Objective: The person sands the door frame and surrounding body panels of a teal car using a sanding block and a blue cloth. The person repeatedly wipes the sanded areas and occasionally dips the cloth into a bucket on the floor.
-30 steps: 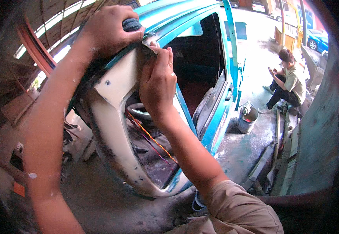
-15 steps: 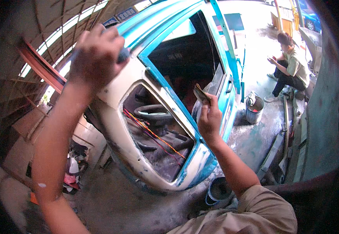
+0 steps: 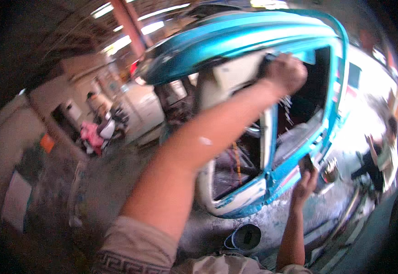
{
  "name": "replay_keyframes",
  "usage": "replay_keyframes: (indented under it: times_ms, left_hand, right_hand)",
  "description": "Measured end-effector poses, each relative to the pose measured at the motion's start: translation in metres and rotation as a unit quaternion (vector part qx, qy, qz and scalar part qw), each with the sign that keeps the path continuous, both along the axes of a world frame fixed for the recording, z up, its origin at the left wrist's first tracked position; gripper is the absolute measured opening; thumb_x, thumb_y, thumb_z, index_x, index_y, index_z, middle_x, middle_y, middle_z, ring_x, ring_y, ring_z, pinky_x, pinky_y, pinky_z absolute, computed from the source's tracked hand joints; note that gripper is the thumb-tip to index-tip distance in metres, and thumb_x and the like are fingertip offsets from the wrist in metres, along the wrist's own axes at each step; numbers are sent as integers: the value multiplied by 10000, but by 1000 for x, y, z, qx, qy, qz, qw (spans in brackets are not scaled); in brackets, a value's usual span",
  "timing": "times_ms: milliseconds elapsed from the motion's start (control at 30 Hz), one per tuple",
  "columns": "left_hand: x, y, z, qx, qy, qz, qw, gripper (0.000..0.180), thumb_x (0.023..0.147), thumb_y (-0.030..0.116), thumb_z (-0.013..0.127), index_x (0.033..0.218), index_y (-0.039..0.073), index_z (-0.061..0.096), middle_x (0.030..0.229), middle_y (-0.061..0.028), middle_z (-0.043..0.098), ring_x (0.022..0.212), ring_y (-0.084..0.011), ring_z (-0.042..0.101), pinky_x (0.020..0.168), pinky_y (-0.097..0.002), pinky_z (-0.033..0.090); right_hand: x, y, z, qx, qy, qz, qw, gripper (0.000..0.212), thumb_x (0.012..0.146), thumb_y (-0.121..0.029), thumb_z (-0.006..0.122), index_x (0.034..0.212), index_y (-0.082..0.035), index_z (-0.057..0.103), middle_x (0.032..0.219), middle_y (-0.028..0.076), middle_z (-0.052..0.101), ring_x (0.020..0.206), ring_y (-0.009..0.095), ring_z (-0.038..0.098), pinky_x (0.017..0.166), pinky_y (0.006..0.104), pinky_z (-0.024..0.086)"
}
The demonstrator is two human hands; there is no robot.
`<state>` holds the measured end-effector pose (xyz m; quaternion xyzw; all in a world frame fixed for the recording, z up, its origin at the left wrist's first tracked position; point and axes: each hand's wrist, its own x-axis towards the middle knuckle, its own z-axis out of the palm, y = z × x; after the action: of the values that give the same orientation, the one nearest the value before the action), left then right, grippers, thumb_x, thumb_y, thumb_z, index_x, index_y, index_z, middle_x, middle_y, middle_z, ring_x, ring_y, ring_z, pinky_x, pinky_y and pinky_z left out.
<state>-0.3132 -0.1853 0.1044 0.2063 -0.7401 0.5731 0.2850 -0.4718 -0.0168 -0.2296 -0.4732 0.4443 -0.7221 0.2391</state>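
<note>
A vehicle cab (image 3: 253, 39) in glossy blue, with off-white patches round its side openings, stands in front of me. My left hand (image 3: 288, 73) is closed round a dark block (image 3: 267, 64), raised by the upper door frame under the roof edge. Blur hides whether the block touches the cab. Lower and to the right, my right hand (image 3: 305, 182) is closed on a small folded sheet (image 3: 308, 163), dark with a pale edge, beside the lower door. My left forearm hides part of the white pillar and the small side window.
A dark bucket (image 3: 247, 236) stands on the floor close to me, and another bucket (image 3: 330, 171) holds a pale cloth beyond the door. At the right a person (image 3: 386, 155) squats near long strips on the floor. Far left stand a motorbike (image 3: 109, 125) and a reddish post (image 3: 128, 20).
The view has swung left, so the cab sits farther right in it. My left hand has moved rightward along the cab with the block; my right hand has lowered with the folded sheet.
</note>
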Motion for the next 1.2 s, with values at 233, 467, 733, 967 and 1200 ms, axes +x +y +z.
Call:
replay_keyframes:
  times_ms: [233,467,733,967,1200]
  left_hand:
    - [-49,86,-101,199,177,-94,959,191,823,254,735,791,69,701,851,-134,639,882,-309,632,784,-471,527]
    - [-74,168,-237,510,412,-155,739,312,975,319,727,943,9,719,1004,-190,696,999,-371,669,874,-474,570]
    - [-55,220,-369,606,451,-89,649,430,970,482,714,1000,53,721,1101,-183,683,1083,-410,649,943,-510,502]
    - [-23,227,-400,649,475,-18,594,366,1042,435,632,1133,106,764,1135,-155,721,1119,-395,675,948,-503,532]
    - [3,241,-405,725,519,-5,453,605,1046,543,595,1398,53,635,1329,-237,699,1221,-450,664,1044,-526,524]
  right_hand:
    - [-12,15,-9,123,-341,269,893,553,1116,-284,555,1596,-59,398,1434,152,609,1274,301,633,1086,478,525]
    - [-39,-17,-89,134,-330,462,812,495,1129,-405,471,1534,-123,519,1514,118,581,1371,313,574,1202,498,422]
    - [-1,31,-105,194,-501,493,684,546,1092,-484,489,1468,-96,564,1469,139,598,1331,342,580,1190,529,421]
    - [10,45,-111,294,-481,443,698,628,1004,-614,537,1335,-90,641,1348,140,657,1262,350,614,1129,529,456]
    - [30,81,-85,344,-418,344,767,509,964,-572,579,1243,-168,716,1240,78,732,1131,309,705,990,503,562]
